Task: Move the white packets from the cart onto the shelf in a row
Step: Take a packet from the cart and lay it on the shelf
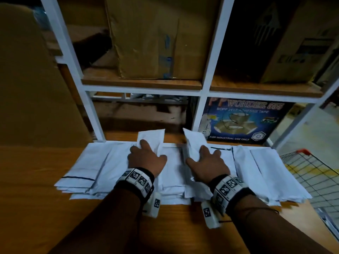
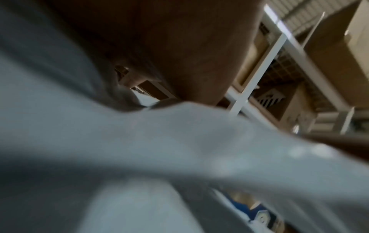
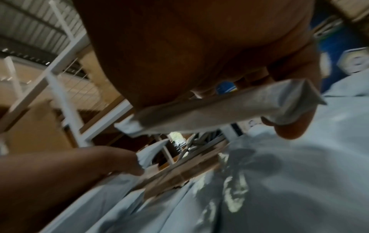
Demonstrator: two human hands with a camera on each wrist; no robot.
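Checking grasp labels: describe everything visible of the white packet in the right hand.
The white packet is a flat, oblong pouch, seemingly thin plastic or paper, creased and slightly crumpled. The right hand grips its near end, fingers on top and the thumb curled underneath. It tilts up, far corner raised, above the row of white packets on the wooden shelf. No print shows on it.

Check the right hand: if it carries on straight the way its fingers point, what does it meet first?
The right hand holds a white packet and points toward the shelf's back. The blue tape box stands first in that line, probably; depth is unclear from the head view.
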